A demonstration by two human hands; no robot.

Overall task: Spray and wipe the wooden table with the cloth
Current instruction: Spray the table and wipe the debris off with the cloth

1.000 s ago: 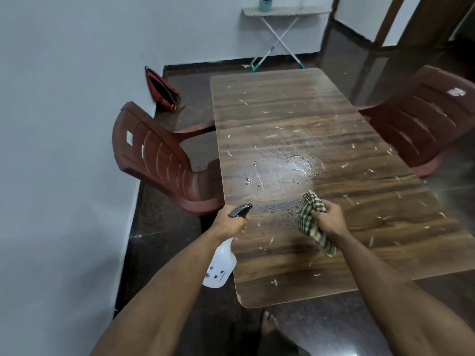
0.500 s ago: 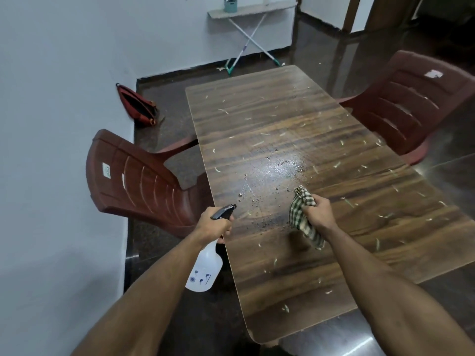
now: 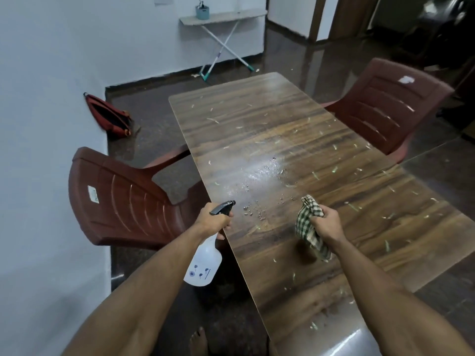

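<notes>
Droplets (image 3: 253,210) dot the wooden table (image 3: 295,140); our left hand (image 3: 214,220) grips the spray bottle (image 3: 203,263), our right hand (image 3: 326,223) clutches the checked cloth (image 3: 307,223).

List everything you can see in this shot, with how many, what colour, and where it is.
table: one, brown wood, centre, wet patch mid-top
scraps: many, pale, scattered over the table
chairs: two, maroon, one each side of the table
bag: one, red, on the floor against the left wall
stand: one, white legs, by the far wall
cup: one, teal, on the stand
bottle: one, white with black trigger, in the left hand
cloth: one, green-checked, in the right hand
left hand: at the table's left edge
right hand: over the table
foot: one, bare, bottom edge
</notes>
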